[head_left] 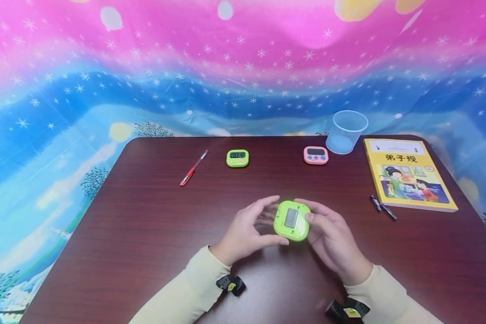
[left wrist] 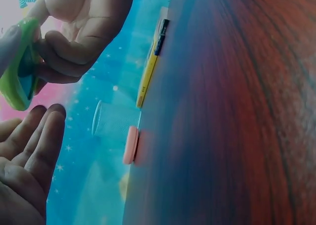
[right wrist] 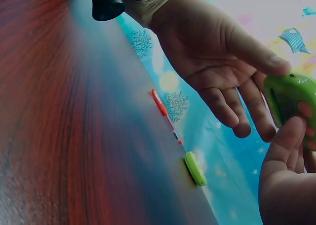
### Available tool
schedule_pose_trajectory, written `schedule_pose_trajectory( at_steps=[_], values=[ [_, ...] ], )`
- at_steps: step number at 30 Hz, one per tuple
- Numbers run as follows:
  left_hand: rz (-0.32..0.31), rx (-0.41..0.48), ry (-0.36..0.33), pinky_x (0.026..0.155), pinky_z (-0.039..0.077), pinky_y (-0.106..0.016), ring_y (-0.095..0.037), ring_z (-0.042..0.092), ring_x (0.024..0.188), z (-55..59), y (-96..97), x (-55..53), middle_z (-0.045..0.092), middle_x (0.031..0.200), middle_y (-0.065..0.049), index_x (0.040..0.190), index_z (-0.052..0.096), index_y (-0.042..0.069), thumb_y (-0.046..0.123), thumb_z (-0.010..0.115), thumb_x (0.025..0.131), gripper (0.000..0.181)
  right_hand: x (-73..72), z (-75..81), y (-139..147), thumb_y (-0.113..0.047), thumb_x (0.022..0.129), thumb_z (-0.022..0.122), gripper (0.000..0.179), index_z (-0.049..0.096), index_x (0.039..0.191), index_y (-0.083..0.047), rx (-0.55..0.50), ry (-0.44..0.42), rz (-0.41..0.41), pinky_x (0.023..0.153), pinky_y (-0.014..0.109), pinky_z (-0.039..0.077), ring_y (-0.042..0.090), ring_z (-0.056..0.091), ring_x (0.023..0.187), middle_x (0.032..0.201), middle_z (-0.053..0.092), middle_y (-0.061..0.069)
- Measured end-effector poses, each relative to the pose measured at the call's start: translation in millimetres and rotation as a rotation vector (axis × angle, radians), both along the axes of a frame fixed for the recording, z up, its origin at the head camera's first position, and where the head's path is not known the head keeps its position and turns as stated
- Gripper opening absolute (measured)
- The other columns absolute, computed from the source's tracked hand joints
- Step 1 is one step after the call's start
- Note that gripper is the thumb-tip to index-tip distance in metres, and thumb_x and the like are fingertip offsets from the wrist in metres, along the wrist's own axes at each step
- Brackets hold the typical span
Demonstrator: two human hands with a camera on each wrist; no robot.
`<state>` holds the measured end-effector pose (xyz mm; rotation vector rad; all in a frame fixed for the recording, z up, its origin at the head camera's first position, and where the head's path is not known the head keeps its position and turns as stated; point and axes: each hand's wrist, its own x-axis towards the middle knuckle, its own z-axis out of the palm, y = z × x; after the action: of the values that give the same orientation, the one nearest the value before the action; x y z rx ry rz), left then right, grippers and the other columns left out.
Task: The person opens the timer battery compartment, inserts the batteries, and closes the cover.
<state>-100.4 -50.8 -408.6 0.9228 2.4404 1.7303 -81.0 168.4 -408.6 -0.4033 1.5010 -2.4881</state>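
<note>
While the right hand (head_left: 334, 243) pinches the green timer (head_left: 292, 221) above the near middle of the table (head_left: 166, 216), thumb on its back and fingers behind, the left hand (head_left: 243, 234) curves loosely about the opposite side, fingers extended and gripping nothing; whether its thumb touches the casing I cannot tell. That hold probably keeps the back plain to the person's eyes, the left hand seemingly placed to steady it. Farther back lie a second green timer (head_left: 237, 158), a pink timer (head_left: 316, 155) and a red pen (head_left: 193, 168), perhaps so as not to crowd the hands. Its pink buttons (right wrist: 305, 109) face away from the person; the casing looks nearly square, leaving its long axis uncertain, though the grey panel (head_left: 290, 218) runs near to far, leaning slightly right
</note>
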Motion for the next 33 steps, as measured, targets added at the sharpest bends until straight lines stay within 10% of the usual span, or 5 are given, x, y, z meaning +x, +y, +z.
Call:
schedule_pose_trajectory(
  at_steps=[7,26,33],
  values=[
    [-0.052,-0.060,0.033,0.089,0.056,-0.022,-0.008,0.065,0.099,-1.5,0.1,1.0,0.065,0.125,-0.006,0.145,0.048,0.006,0.019,0.093,0.071,0.088,-0.5,-1.7,1,-0.002,0.105,0.037,0.038,0.050,0.140,0.007,0.028,-0.004,0.066,0.100,0.030,0.053,0.017,0.060,0.119,0.134,0.061,0.009],
    [0.137,0.085,0.016,0.081,0.060,-0.031,-0.011,0.067,0.091,-5.2,4.7,3.3,0.067,0.105,0.001,0.137,0.045,0.010,0.014,0.094,0.069,0.085,8.5,-6.7,-19,0.005,0.098,0.057,0.050,0.040,0.146,0.007,0.189,0.047,-0.099,0.089,0.031,0.058,0.017,0.066,0.109,0.132,0.063,0.010],
    [0.110,0.069,-0.016,0.081,0.061,-0.039,-0.011,0.067,0.090,-4.0,6.3,3.5,0.066,0.106,-0.002,0.140,0.040,0.009,0.012,0.092,0.072,0.085,6.5,-5.6,-18,0.009,0.094,0.061,0.047,0.044,0.138,0.006,0.234,0.078,-0.204,0.090,0.033,0.058,0.019,0.067,0.109,0.121,0.066,0.011]
  ],
)
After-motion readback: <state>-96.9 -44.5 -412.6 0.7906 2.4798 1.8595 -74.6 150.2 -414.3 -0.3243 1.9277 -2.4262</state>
